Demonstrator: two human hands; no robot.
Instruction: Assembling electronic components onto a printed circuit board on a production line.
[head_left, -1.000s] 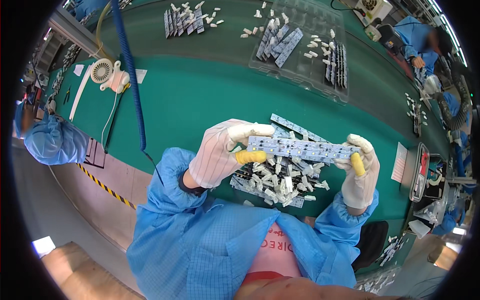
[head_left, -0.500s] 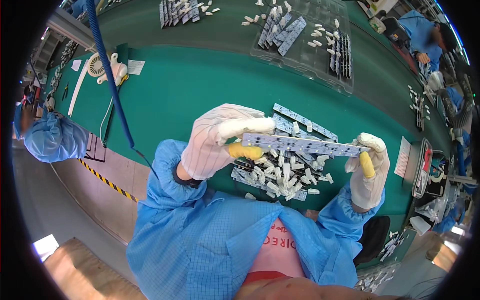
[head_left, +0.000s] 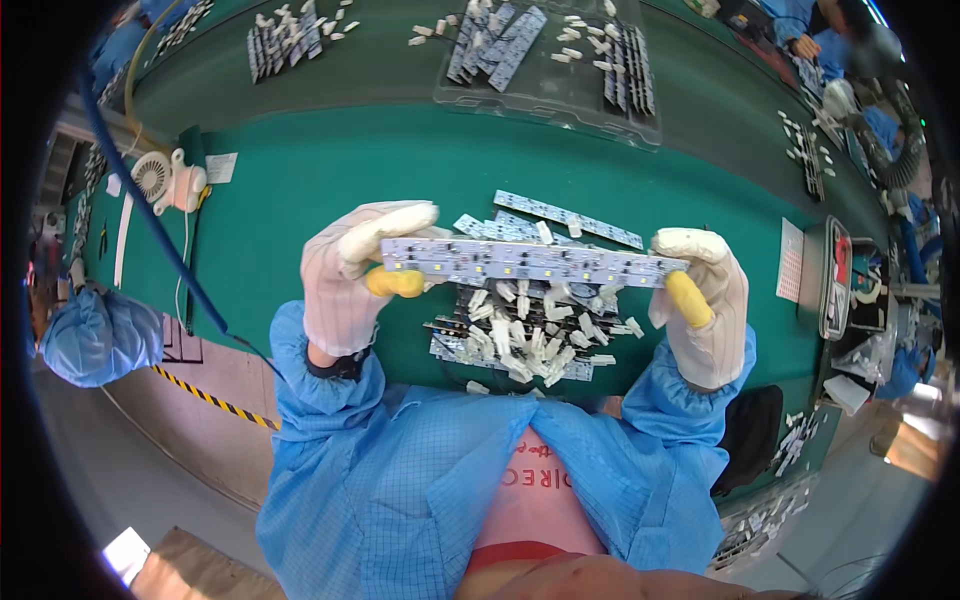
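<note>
Between my two gloved hands I hold up a long LED strip board point(head_left: 530, 262), its face with small yellowish LEDs and dark parts turned toward me. My left hand point(head_left: 365, 265) pinches its left end, the yellow-tipped thumb in front and the fingers behind. At the other end my right hand point(head_left: 702, 290) grips it the same way. Beneath and behind the board lies a pile of more LED boards point(head_left: 570, 217) with white plug connectors point(head_left: 525, 340) and dark leads, partly hidden by the held board.
Across the green mat point(head_left: 330, 150), a clear plastic tray point(head_left: 560, 118) holds boards and connectors. A small fan point(head_left: 165, 180) stands at the left beside a hanging blue coiled hose point(head_left: 150, 215). An open box point(head_left: 832, 270) sits at the right. Co-workers in blue sit at both sides.
The held board now lies more level and faces me more fully. Both hands have shifted left in the picture, along with the whole scene, as my head turned.
</note>
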